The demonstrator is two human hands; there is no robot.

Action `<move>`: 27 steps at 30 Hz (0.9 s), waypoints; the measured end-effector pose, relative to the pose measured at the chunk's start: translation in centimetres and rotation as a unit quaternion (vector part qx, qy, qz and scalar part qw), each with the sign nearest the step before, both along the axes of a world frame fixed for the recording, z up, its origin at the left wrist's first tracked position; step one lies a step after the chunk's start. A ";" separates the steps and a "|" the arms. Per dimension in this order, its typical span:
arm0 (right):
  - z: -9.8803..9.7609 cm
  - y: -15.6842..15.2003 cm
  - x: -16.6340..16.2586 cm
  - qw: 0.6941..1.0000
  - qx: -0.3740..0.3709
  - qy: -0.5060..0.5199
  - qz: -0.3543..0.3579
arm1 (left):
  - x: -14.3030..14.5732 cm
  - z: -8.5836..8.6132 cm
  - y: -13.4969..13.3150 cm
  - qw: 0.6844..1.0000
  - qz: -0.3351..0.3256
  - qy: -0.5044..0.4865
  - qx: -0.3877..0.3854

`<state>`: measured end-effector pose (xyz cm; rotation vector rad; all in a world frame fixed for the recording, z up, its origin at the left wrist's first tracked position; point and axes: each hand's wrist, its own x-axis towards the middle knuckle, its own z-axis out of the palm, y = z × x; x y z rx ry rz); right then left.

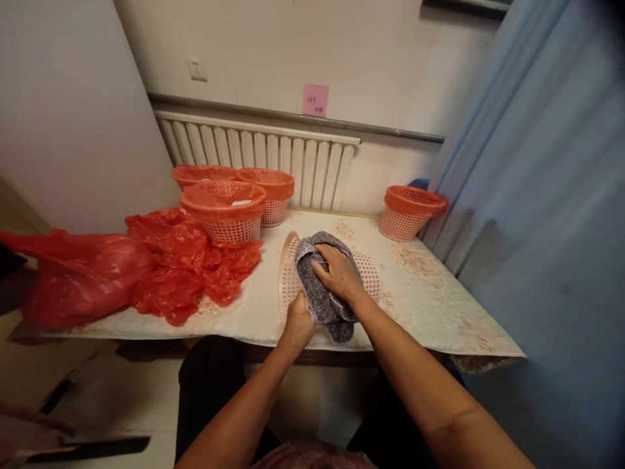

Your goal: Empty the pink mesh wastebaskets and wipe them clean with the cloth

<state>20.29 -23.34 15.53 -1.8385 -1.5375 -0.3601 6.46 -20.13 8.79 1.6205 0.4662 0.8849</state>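
The pink basket (370, 277) could roll if the right hand (338, 272), holding the grey cloth (322, 293), pushes harder than the left hand (298, 324) holds the rim (282, 280)

From the tipped basket (368, 277), bare tablecloth (434, 303) leaves passage at three o'clock. Red bags (195, 273) block nine o'clock, lined baskets (227, 208) ten, another basket (403, 220) two.

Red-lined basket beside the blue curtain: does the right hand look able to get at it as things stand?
Probably yes, with a stretch: the right hand rests on a grey cloth, but past the pale basket, only tablecloth shows before the red-lined basket.
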 end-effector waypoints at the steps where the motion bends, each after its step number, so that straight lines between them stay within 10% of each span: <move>1: -0.4 -0.6 -0.2 1.000 0.007 -0.015 -0.011 | -0.1 0.0 0.1 1.000 0.006 0.009 0.000; 14: -4.4 -2.5 8.6 0.972 0.045 -0.064 -0.223 | -0.6 -0.3 0.8 0.996 0.019 0.075 0.036; 21: -5.9 -3.0 6.9 0.928 0.103 -0.021 -0.357 | -1.1 -1.2 1.8 0.997 0.020 0.069 0.038; 27: -7.0 -4.3 5.4 0.934 0.127 -0.024 -0.333 | -1.6 -2.2 2.3 0.997 0.019 0.067 0.046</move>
